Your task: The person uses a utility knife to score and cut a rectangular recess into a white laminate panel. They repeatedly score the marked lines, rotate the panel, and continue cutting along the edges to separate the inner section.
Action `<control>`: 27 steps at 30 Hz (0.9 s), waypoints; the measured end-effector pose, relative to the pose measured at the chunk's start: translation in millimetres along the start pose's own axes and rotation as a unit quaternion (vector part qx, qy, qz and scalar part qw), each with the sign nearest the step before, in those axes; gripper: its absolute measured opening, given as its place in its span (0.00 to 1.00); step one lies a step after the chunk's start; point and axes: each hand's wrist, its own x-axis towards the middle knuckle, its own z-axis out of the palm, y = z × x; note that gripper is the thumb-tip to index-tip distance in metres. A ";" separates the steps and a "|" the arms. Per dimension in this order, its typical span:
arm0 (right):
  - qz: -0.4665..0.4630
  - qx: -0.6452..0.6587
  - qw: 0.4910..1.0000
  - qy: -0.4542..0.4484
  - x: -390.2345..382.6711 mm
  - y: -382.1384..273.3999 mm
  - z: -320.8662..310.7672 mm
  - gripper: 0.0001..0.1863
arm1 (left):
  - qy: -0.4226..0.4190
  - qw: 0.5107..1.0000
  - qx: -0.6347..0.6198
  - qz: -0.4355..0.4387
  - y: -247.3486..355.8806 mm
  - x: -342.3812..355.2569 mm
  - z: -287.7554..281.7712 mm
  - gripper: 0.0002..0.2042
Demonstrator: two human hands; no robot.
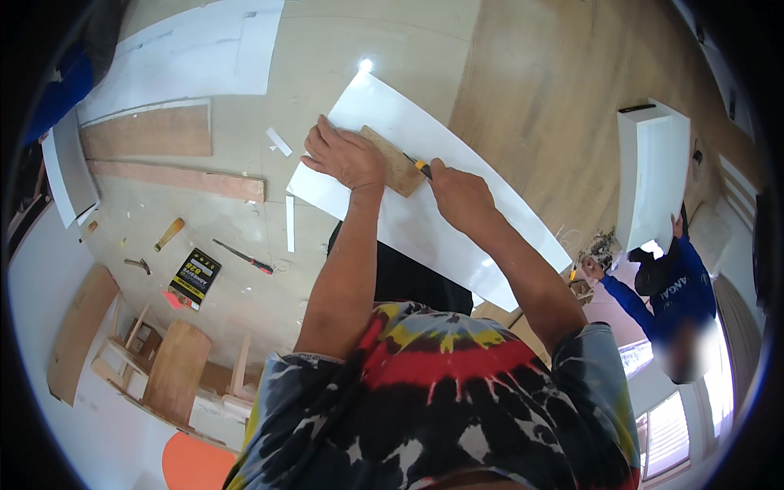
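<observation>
A long white sheet (441, 214) lies at a slant on the floor in front of me. Across it rests a small brown wooden block (390, 163). My left hand (346, 157) lies on the sheet with its fingers stretched out toward the left edge; its thumb side touches the block. In my right hand (459, 194) is a yellow-and-black utility knife (422, 168), with fingers closed round the handle. The knife's thin tip points to the upper left, over the block's right edge. Whether its blade touches the sheet I cannot tell.
Left of me lie a hammer (139, 265), a yellow-handled tool (169, 234), a screwdriver (243, 256), a black-and-yellow tin (194, 279) and white offcuts (290, 224). At right a person in blue (682, 282) holds a white panel (653, 171). Another blue sleeve (59, 94) shows upper left.
</observation>
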 end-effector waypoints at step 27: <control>0.027 0.142 0.967 0.209 -36.5 -45.8 92.4 0.32 | -0.155 0.971 -0.177 0.046 -136.5 5.3 -71.9 0.23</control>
